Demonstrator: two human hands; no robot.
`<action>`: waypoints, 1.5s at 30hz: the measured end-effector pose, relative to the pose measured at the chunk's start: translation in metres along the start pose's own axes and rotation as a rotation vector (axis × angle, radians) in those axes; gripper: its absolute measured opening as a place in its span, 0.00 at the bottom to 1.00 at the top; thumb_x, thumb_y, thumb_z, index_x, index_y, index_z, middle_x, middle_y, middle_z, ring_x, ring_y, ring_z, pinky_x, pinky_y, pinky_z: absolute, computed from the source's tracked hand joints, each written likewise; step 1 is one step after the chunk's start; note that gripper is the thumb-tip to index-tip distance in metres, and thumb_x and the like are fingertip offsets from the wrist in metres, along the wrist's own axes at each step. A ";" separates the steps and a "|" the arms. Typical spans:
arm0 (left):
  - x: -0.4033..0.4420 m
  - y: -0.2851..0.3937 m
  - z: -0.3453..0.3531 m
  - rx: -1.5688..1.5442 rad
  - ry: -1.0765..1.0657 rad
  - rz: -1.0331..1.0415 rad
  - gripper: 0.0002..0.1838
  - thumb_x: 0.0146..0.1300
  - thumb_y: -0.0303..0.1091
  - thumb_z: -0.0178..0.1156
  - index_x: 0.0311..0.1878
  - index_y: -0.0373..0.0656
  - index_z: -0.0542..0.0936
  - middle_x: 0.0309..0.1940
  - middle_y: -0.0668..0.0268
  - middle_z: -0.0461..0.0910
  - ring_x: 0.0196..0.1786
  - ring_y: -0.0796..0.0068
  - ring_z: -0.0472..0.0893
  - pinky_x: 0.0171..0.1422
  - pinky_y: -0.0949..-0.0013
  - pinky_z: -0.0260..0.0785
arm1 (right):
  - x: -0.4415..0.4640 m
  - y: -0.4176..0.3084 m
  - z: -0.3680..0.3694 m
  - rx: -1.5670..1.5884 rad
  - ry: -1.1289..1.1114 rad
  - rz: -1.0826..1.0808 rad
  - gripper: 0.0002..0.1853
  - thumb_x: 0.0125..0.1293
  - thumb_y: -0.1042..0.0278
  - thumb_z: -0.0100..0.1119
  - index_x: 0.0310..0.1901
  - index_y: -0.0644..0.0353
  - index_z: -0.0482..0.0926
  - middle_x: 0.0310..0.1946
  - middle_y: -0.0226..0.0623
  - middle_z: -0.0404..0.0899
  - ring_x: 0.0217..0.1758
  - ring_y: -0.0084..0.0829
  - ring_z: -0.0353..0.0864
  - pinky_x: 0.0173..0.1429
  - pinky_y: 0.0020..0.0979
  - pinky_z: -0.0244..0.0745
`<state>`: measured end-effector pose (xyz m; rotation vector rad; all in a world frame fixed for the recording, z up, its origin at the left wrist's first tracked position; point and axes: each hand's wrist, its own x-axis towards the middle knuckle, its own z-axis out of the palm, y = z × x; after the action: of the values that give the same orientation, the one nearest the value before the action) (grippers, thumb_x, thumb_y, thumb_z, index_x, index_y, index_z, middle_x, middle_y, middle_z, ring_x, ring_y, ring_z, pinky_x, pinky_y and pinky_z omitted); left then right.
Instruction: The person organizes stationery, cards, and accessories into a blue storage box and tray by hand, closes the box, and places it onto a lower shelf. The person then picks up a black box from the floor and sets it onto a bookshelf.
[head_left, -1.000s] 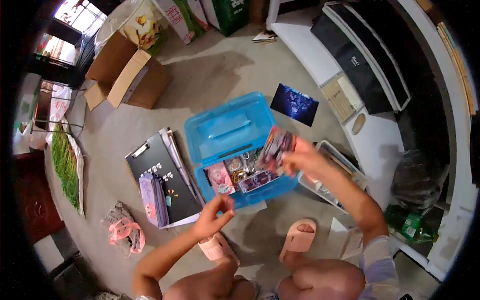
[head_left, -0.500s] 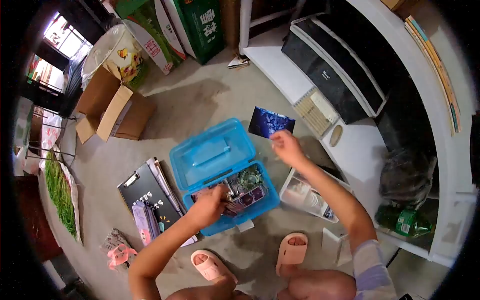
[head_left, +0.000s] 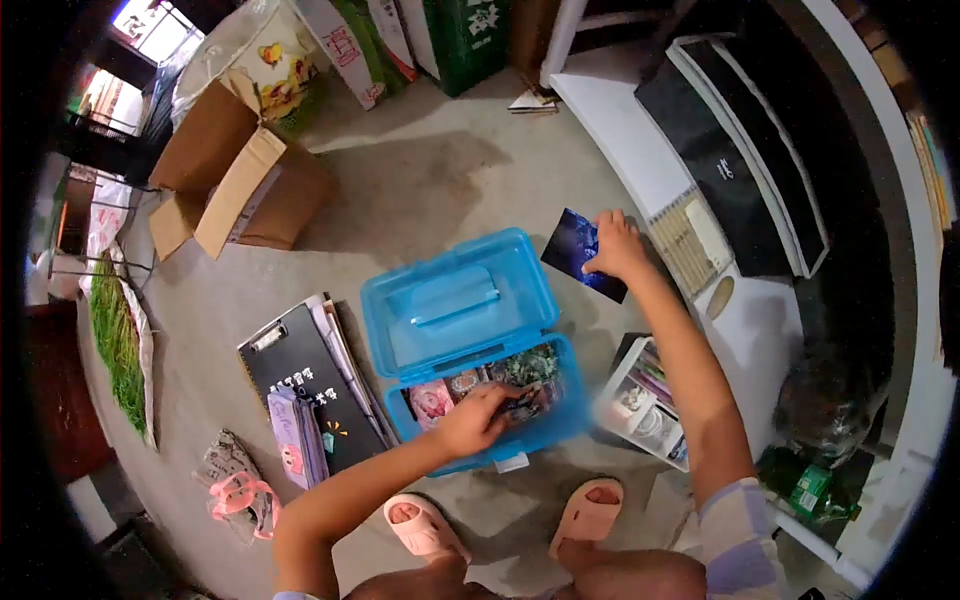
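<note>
- Your right hand: over the right end of the dark-blue picture card, floor beside the blue box; pinching or merely touching, cannot tell.
- Your left hand: over the box's contents; grip, cannot tell.

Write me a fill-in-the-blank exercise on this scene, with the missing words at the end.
1. The left hand reaches into the translucent plastic box, which is coloured ____.
2. Nearest the dark blue rectangular print is the person's ____ hand.
3. The flaps of the brown cardboard carton are ____, not shut.
4. Seen by the person, the black clipboard with a silver clip lies to the box's ____.

Missing words: blue; right; open; left.
</note>
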<state>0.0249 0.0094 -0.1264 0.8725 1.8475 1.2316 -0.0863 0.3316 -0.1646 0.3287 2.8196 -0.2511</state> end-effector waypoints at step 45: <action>-0.059 0.107 -0.050 -0.001 0.365 0.290 0.09 0.58 0.32 0.56 0.41 0.39 0.75 0.43 0.63 0.73 0.44 0.74 0.73 0.48 0.71 0.65 | -0.322 -0.120 -0.065 0.904 0.380 -0.517 0.14 0.42 0.75 0.63 0.34 0.61 0.74 0.24 0.33 0.74 0.24 0.32 0.72 0.28 0.33 0.68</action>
<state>0.0255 -0.0295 -0.0002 0.9917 2.0514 1.6615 0.1669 0.1661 0.0113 -0.2227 2.8998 -1.7394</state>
